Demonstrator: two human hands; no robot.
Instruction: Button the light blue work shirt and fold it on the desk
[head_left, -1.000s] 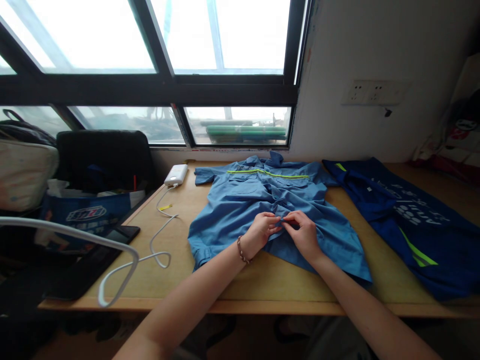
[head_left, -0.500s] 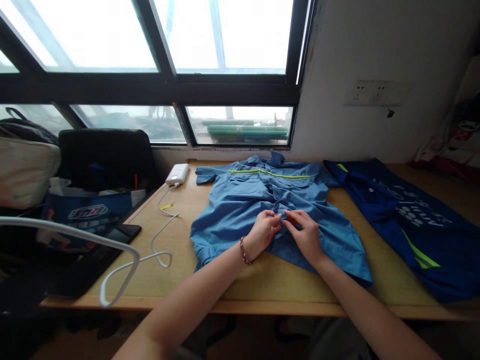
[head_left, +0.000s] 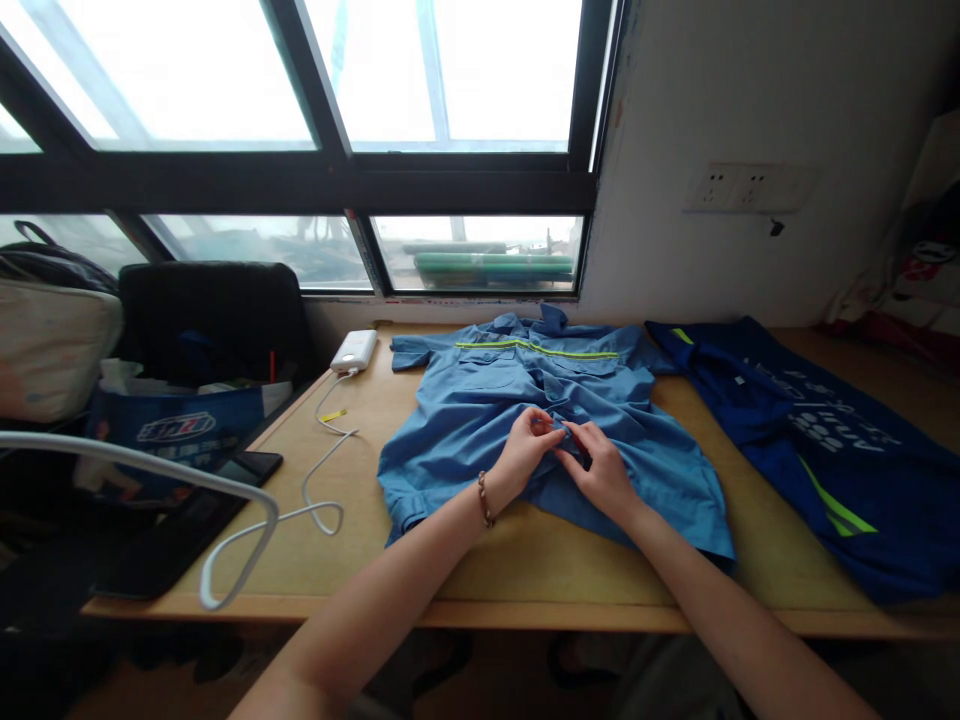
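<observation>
A light blue short-sleeved work shirt [head_left: 465, 430] with a yellow-green stripe across the chest lies front up on the table, collar toward the window. My left hand [head_left: 527, 450], a bracelet at its wrist, pinches the shirt's front edge near the middle of the placket. Close beside it, my right hand [head_left: 600, 465] pinches the cloth from the other side, thumb and forefinger nearly meeting the left fingertips. Whatever small part lies between the fingertips, such as a button, is hidden. The lower front of the shirt is bunched around both hands.
On the right lies a dark blue garment [head_left: 832, 440] with yellow-green strips. A white power bank [head_left: 354, 351] with a white cable [head_left: 322, 480] sits at the left, the cable looping close to the camera. Beyond the wooden table [head_left: 480, 575] are a black chair [head_left: 217, 310] and a blue bag [head_left: 180, 430].
Both hands have shifted slightly up the placket, still pinching the shirt. My right fingers have bent more, and the shirt's lower right hem has drawn a little inward.
</observation>
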